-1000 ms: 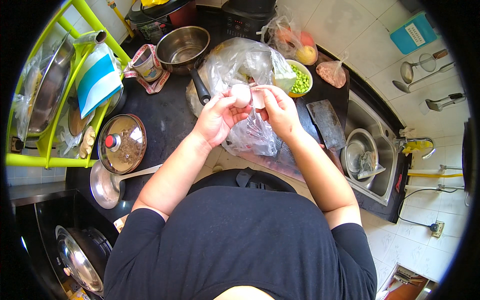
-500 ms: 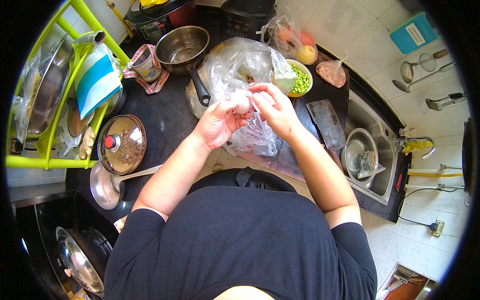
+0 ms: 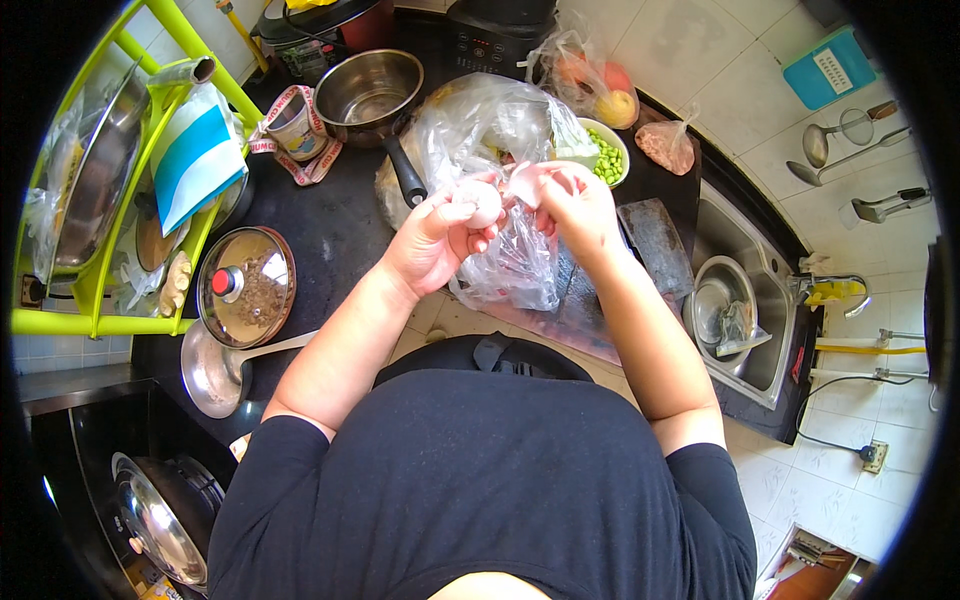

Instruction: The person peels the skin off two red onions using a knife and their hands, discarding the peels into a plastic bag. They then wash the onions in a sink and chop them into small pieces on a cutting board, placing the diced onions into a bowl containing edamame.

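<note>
Clear plastic, the bag (image 3: 480, 112) sprawled at twelve o'clock. Nearer, the left hand (image 3: 430, 243) cupped, the right hand (image 3: 580, 212) pinched. Red letters ran along a white strap (image 3: 318, 168) at ten. Round, pinkish-white, the bulb (image 3: 484, 203) sat in the left's grip at twelve; the right held pale peel (image 3: 523, 186).

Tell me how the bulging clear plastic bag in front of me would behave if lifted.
The plastic bag would probably flop and crumple, since its thin film is wrinkled. Its shiny surface could make it slippery. It bulges with contents, so the load may shift or sag.
</note>
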Demonstrator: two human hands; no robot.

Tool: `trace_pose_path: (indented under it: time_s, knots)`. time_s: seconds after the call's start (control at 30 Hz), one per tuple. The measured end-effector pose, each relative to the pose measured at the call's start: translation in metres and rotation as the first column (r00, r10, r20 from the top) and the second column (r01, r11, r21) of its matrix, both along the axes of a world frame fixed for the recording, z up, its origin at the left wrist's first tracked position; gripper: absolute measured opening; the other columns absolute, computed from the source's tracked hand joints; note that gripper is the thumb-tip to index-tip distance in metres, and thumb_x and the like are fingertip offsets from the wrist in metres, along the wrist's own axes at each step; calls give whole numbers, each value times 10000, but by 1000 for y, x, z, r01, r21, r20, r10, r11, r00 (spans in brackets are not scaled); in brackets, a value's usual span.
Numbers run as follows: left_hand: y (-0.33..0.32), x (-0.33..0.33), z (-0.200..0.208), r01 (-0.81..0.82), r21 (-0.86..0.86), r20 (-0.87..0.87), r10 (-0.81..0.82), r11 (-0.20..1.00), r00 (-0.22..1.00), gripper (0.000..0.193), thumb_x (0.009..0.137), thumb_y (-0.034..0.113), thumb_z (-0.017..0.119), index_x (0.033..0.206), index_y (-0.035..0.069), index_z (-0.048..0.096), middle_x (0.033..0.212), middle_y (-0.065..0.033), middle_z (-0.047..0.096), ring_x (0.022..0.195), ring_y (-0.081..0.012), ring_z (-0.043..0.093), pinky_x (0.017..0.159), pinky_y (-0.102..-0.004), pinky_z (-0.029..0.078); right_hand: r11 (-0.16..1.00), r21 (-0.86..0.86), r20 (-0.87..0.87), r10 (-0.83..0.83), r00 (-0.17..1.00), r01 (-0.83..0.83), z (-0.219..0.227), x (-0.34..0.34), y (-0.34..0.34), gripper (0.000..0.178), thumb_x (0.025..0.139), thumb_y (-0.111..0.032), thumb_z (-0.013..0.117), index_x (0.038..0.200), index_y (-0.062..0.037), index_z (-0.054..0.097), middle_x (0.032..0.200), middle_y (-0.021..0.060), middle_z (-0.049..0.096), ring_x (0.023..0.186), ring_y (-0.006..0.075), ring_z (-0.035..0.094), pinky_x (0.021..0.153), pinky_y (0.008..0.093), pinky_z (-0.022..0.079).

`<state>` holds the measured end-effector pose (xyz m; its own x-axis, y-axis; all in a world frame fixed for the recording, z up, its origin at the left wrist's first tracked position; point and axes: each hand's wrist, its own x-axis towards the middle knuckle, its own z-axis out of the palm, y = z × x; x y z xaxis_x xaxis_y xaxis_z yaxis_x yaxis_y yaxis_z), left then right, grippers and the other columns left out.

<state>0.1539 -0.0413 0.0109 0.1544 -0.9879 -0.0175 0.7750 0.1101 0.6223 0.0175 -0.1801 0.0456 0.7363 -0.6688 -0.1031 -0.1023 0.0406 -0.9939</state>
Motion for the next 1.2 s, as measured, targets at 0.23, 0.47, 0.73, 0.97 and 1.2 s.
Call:
trace_pose_path:
  time_s: [0.23,0.47,0.73,0.97,1.2]
  knots:
    - [0,3,-9,-87,80,65,82,993,995,371,844,213,612,1165,75,486,1028,-104,615,880,-173,615,702,-270,497,806,-583,-217,-32,976,-103,-9,14,-10,707,761,-307,668,1328,10,387,1138,208,579,931,249,617,773,350,507]
    - [-11,-24,-3,2,221,219,-52,975,974,360,890,228,588,1155,32,443,1036,-113,601,841,-171,633,653,-268,541,749,-659,-36,60,998,-69,-11,-40,30,485,793,-260,674,1206,-53,525,1082,143,581,968,298,580,832,353,474]
    - [-43,-90,7,329,265,280,-399,906,873,448,917,267,558,1254,21,395,1194,-181,542,951,-215,616,730,-289,540,935,-197,173,-263,949,295,-27,-156,14,528,754,-29,676,1222,-75,435,1025,69,570,903,128,585,755,273,508]
    - [-97,-168,-11,234,351,382,-367,907,848,309,948,237,490,1179,32,490,1106,-146,594,900,-191,623,716,-276,521,611,-485,-364,-791,492,625,-183,-423,-179,398,816,-309,504,1082,-16,545,934,156,605,841,222,583,749,325,461]
    - [-157,-270,-18,143,450,349,-321,882,880,250,949,182,481,1131,13,512,1066,-141,608,903,-185,620,728,-274,511,916,-293,-897,-362,254,273,-290,-502,-245,470,730,-236,654,1131,-27,527,1012,197,632,988,349,599,826,364,481]
